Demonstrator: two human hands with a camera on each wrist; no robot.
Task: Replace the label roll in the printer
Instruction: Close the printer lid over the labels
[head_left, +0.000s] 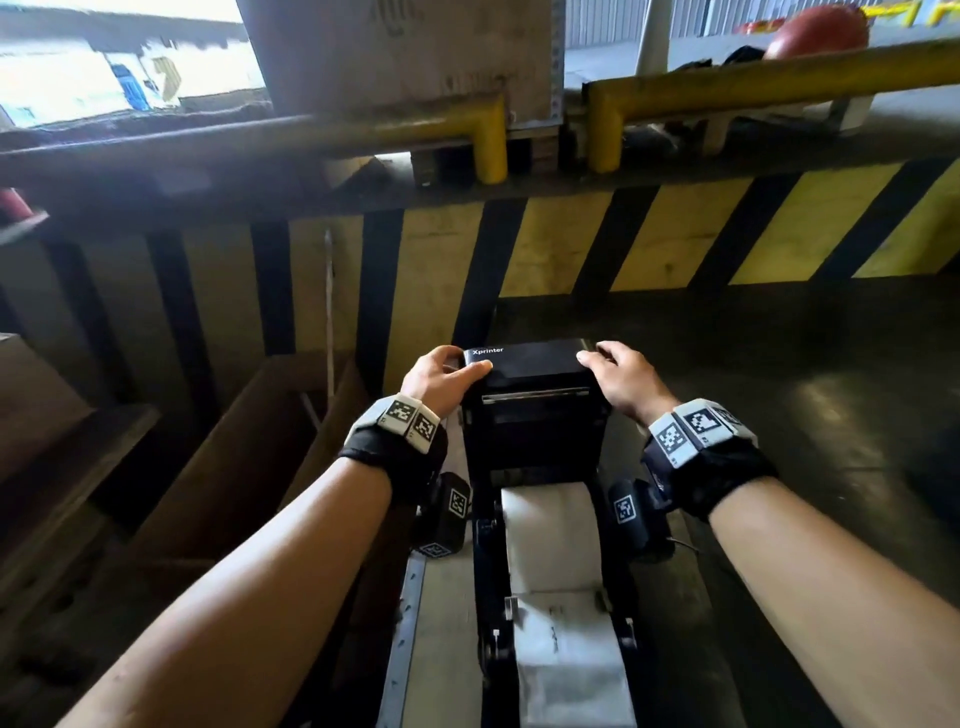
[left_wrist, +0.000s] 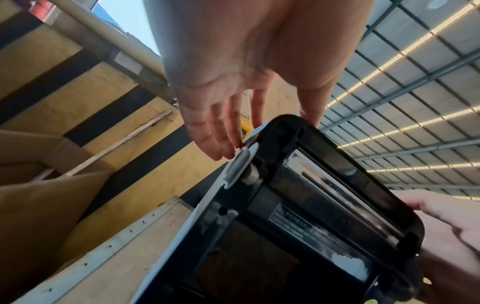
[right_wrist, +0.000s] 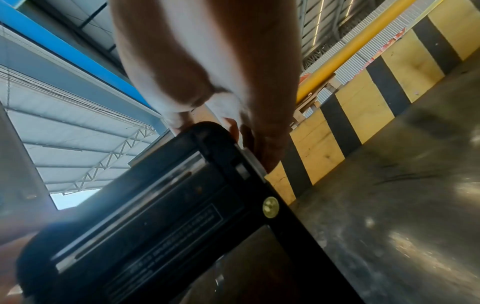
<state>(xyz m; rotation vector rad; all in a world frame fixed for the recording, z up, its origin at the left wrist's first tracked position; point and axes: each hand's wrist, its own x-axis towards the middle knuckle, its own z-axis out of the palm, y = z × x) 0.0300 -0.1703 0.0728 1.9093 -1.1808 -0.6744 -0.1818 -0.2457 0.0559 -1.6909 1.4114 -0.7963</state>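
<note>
A black Xprinter label printer (head_left: 535, 441) stands in front of me with its lid (head_left: 530, 361) swung up. My left hand (head_left: 452, 371) holds the lid's left top corner, thumb lying on the lid's face and fingers down its side (left_wrist: 221, 139). On the right top corner my right hand (head_left: 618, 371) grips the lid, fingers wrapped over its edge (right_wrist: 267, 148). The lid's underside with its metal bar (left_wrist: 337, 197) faces the wrist cameras. White label paper (head_left: 550, 535) lies in the open bay below the lid and runs toward me.
A yellow-and-black striped barrier (head_left: 571, 244) rises right behind the printer, with yellow rails (head_left: 727, 83) above it. Open cardboard boxes (head_left: 249, 441) sit to the left. Dark concrete floor (head_left: 831, 415) stretches to the right. The printer rests on a pale, narrow surface (head_left: 441, 623).
</note>
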